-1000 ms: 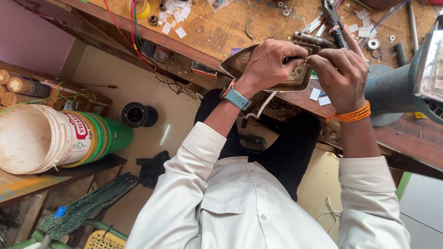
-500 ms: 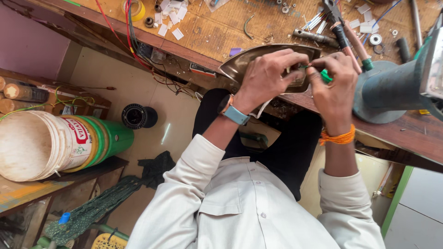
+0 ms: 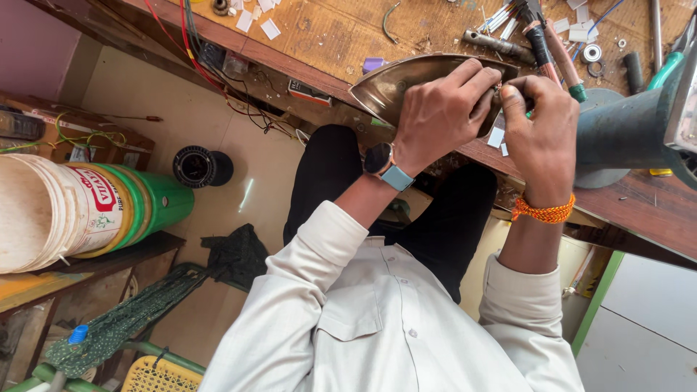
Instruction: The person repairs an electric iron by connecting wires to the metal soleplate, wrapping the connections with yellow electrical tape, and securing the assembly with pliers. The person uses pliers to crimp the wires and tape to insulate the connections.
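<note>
Head view: left hand [image 3: 435, 109] wrapped over curved brown metal iron-shaped shell [image 3: 396, 91], fingers pressed around its rim, holding it at near edge of wooden worktop [image 3: 327, 36]. Right hand [image 3: 541, 131] w/ orange thread wristband [image 3: 543, 212], fingertips pinched at shell's end; what's pinched, cannot tell. Vs half a sec ago: green-tipped screwdriver [image 3: 563, 62] gone from right hand, now lying on worktop beside shell w/ other tools; hands closer together. Prob. shift from tool work to finger work on a small part. White-green plastic bucket [image 3: 87, 207] on its side, left, on shelf.
</note>
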